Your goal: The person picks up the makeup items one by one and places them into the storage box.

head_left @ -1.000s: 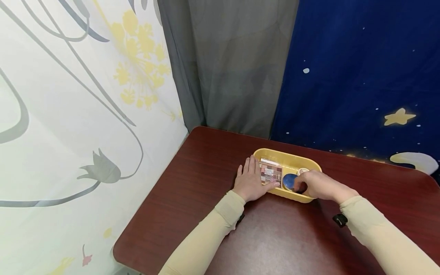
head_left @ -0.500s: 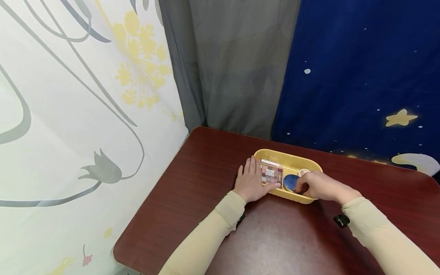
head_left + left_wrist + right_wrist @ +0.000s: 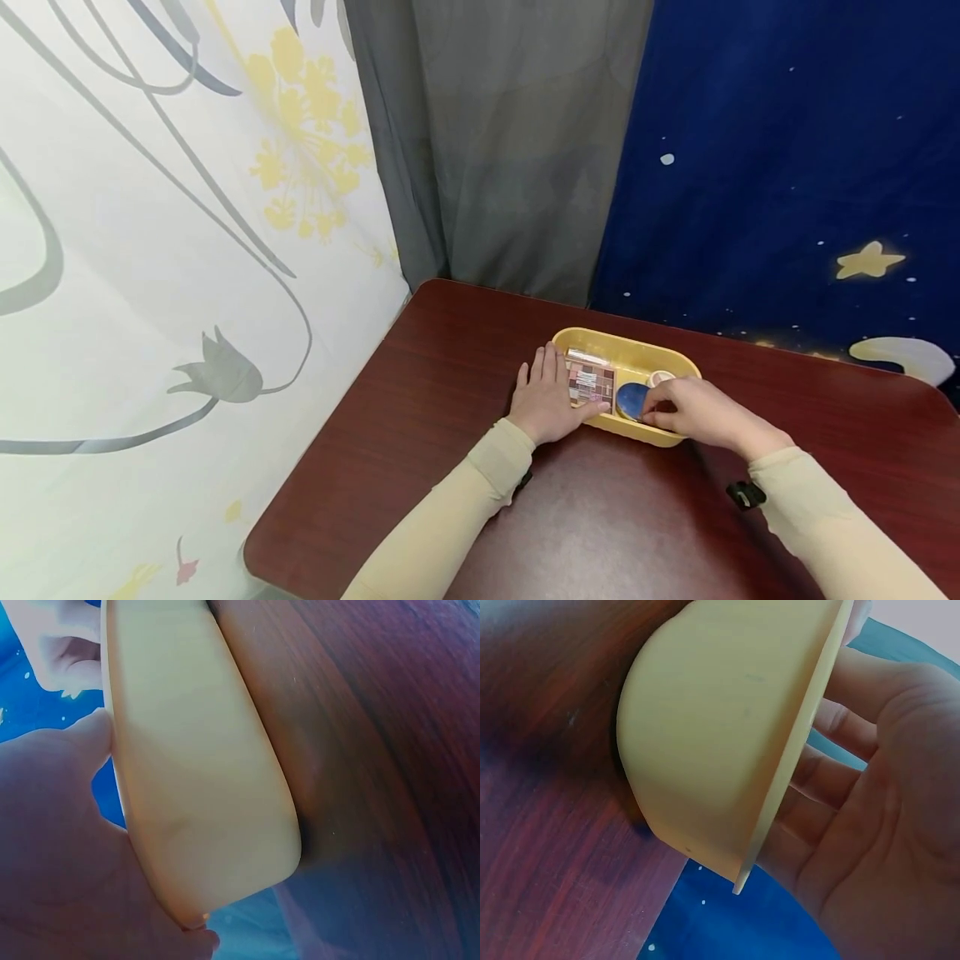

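A yellow oval tray (image 3: 641, 343) holds an eyeshadow palette (image 3: 591, 386), a slim pale tube (image 3: 588, 358), a round blue case (image 3: 632, 401) and a small round cream-coloured pot (image 3: 660, 378). My left hand (image 3: 543, 404) rests over the tray's left end, fingers straight along the rim and thumb reaching over the near edge beside the palette. Inside the right part of the tray, my right hand (image 3: 705, 414) pinches the right edge of the blue case with thumb and forefinger. The right wrist view shows its other fingers reaching over the rim, their tips hidden by the tray wall.
The tray stands on a dark red-brown wooden table (image 3: 420, 400) with rounded corners. A white patterned cloth (image 3: 135, 350) hangs at the left, a grey curtain (image 3: 525, 167) behind, and a blue starry cloth (image 3: 750, 192) at the back right.
The right thumb and forefinger have drawn together at the blue case's edge. The left hand stays on the tray's end, and the tray's contents keep their places.
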`<action>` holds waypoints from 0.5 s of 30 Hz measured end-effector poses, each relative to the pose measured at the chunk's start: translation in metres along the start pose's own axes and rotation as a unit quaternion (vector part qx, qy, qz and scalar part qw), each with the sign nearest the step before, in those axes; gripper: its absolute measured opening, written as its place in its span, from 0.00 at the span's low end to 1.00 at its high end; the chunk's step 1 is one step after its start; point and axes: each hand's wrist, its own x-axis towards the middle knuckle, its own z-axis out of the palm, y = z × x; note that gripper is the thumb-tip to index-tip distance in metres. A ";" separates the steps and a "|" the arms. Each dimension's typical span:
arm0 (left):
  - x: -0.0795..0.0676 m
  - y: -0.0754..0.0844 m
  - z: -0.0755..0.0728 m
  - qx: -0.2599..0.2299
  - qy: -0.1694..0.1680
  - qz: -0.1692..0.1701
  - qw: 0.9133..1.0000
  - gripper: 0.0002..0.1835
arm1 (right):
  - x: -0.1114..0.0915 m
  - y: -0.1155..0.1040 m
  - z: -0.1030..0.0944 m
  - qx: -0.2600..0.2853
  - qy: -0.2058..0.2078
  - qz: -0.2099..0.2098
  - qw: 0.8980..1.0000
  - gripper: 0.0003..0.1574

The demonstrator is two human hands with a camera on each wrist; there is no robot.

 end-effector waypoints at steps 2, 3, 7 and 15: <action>-0.001 0.000 0.000 0.000 0.005 0.003 1.000 0.61 | -0.002 -0.003 0.002 -0.001 0.014 0.004 1.000 0.03; -0.001 0.000 0.000 0.000 0.006 0.003 1.000 0.61 | -0.004 -0.004 0.003 0.000 0.020 0.006 1.000 0.03; -0.002 0.000 -0.001 -0.005 0.008 0.005 1.000 0.61 | -0.009 -0.010 0.006 0.003 0.052 0.013 0.999 0.06; -0.002 -0.002 0.002 -0.025 0.020 0.011 0.999 0.59 | -0.016 -0.019 0.010 -0.010 0.141 0.028 0.989 0.04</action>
